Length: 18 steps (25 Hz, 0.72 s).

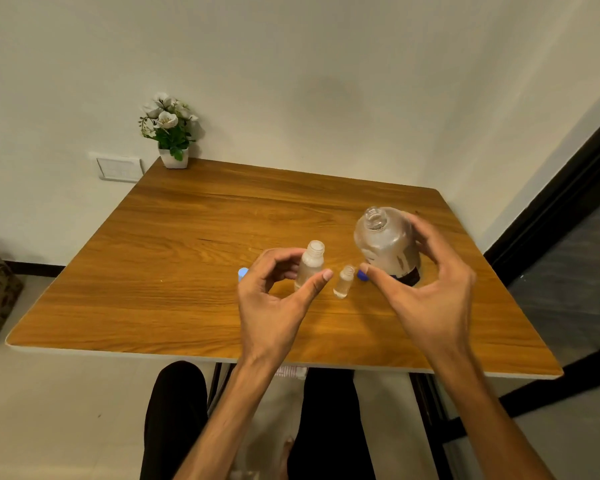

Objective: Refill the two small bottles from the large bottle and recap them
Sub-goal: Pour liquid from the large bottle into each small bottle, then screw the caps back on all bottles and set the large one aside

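Between curled left fingers (321,277), gripping nothing yet: taller clear plastic small bottle (310,264), uncapped, upright on wooden tabletop (174,258). Right fingers (430,237) spread loose around big clear round bottle (387,245), maybe just touching, no firm grip. Tiny clear vial (344,281) in the gap. Probably light, slick, tippy; best grabbed mid-body.

Home room, wooden table (201,244) against plain wall, potted flowers (169,131), wall switch plate (119,169)
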Motion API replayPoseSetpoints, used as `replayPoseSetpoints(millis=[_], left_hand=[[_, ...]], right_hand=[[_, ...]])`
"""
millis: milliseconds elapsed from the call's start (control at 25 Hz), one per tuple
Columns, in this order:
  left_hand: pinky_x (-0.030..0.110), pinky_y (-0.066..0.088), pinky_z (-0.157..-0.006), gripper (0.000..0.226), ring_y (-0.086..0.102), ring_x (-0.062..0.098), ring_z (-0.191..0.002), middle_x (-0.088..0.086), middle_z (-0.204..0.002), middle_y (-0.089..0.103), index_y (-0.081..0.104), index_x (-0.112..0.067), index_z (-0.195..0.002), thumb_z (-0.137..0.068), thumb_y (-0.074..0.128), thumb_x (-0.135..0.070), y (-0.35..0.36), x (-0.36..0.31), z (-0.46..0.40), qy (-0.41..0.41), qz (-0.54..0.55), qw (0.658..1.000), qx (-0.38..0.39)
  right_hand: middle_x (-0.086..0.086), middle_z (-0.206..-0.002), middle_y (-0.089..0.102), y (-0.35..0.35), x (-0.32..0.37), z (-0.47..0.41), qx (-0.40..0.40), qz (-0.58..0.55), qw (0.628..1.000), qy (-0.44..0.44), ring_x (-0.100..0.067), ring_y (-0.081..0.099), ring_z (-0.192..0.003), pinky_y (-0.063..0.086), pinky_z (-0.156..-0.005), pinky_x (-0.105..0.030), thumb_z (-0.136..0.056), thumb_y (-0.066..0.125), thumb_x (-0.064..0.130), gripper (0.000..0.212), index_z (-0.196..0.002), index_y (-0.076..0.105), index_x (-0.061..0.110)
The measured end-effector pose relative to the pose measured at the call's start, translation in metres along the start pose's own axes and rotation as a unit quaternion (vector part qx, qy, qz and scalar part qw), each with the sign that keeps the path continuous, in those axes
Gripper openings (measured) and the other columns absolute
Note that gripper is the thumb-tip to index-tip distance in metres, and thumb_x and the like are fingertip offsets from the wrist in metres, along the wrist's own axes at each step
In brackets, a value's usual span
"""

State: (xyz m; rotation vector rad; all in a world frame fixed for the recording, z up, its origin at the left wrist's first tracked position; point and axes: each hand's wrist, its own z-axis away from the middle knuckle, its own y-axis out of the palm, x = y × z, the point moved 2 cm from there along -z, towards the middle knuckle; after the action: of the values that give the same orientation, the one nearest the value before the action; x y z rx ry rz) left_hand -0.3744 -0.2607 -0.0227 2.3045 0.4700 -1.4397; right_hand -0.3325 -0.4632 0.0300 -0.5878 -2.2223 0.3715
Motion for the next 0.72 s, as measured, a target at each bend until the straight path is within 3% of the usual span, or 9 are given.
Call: replayPoseSetpoints(millis=[120,400,600,720], left_hand=[[0.029,0.060,-0.082,0.035,0.074,0.019,-0.092,-0.002,-0.100,0.077,0.076,-0.023,-0.101,-0.073,0.096,-0.015,0.006,0.022,-0.003,-0.028,-0.027,0.999,0.015],[0.044,0.065,-0.093,0.037,0.079,0.018,-0.095,-0.001,-0.101,0.081,0.074,-0.028,-0.097,-0.073,0.095,-0.009,0.008,0.077,-0.014,-0.126,-0.116,0.985,0.007],[0.047,0.065,-0.093,0.040,0.080,0.016,-0.094,0.000,-0.097,0.080,0.068,-0.026,-0.095,-0.075,0.090,0.001,0.008,0.093,-0.013,-0.173,-0.133,0.976,0.018],[0.043,0.065,-0.092,0.040,0.080,0.016,-0.094,-0.004,-0.095,0.078,0.067,-0.023,-0.097,-0.076,0.090,0.001,0.010,0.095,-0.012,-0.173,-0.138,0.975,0.024]], right_hand=[[0.033,-0.129,0.061,-0.002,-0.029,0.015,-0.030,-0.046,0.994,0.092,0.008,0.059,-0.124,0.053,-0.096,-0.013,-0.069,0.097,0.029,0.080,-0.139,0.059,0.034],[0.030,-0.119,0.062,0.013,-0.083,0.035,-0.048,-0.103,0.975,0.193,0.022,0.059,-0.111,0.051,-0.092,-0.004,-0.067,0.099,0.016,0.078,-0.132,0.059,0.030],[0.023,-0.123,0.066,0.026,-0.103,0.044,-0.057,-0.134,0.966,0.214,0.011,0.065,-0.116,0.055,-0.093,-0.011,-0.066,0.099,0.014,0.078,-0.133,0.061,0.027],[0.024,-0.121,0.066,0.030,-0.108,0.046,-0.061,-0.144,0.962,0.223,0.012,0.065,-0.114,0.056,-0.093,-0.012,-0.066,0.100,0.012,0.078,-0.131,0.060,0.029]])
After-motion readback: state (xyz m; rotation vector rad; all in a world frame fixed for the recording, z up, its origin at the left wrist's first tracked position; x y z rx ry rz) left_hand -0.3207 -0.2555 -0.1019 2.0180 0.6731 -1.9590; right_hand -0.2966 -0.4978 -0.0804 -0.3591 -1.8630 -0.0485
